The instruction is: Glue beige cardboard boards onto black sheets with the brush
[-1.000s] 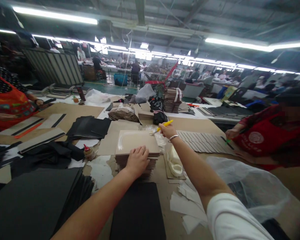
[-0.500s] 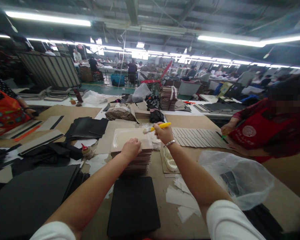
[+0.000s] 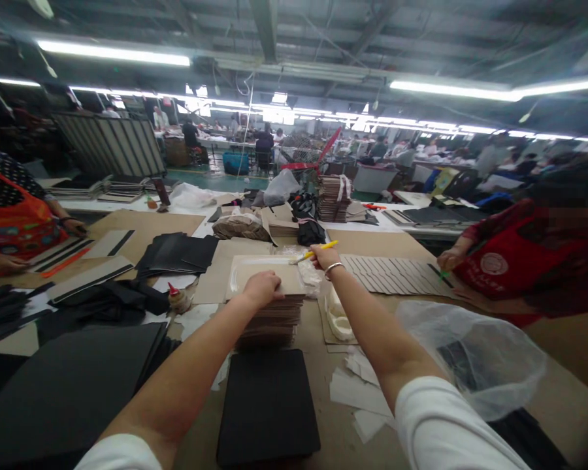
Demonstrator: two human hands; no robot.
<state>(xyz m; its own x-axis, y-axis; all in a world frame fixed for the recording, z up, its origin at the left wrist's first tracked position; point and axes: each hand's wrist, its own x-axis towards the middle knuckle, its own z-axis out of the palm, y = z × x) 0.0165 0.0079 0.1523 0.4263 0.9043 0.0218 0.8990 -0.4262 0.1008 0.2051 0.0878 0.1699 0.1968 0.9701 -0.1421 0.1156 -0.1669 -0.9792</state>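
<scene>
Right fingers (image 3: 317, 250) clamp a yellow brush (image 3: 307, 255), bristles (image 3: 294, 262) leftward; left fingers (image 3: 274, 281), spread unclear, rest on cardboard stack (image 3: 277, 316).

One brush (image 3: 306, 255) (and two aprons (image 3: 512, 261))

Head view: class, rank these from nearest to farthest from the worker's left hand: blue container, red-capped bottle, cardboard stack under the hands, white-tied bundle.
1. Cardboard stack: directly under the left hand.
2. Red-capped bottle: to the hand's left.
3. White-tied bundle: beyond, to the right.
4. Blue container: far background, past the worktable.
</scene>
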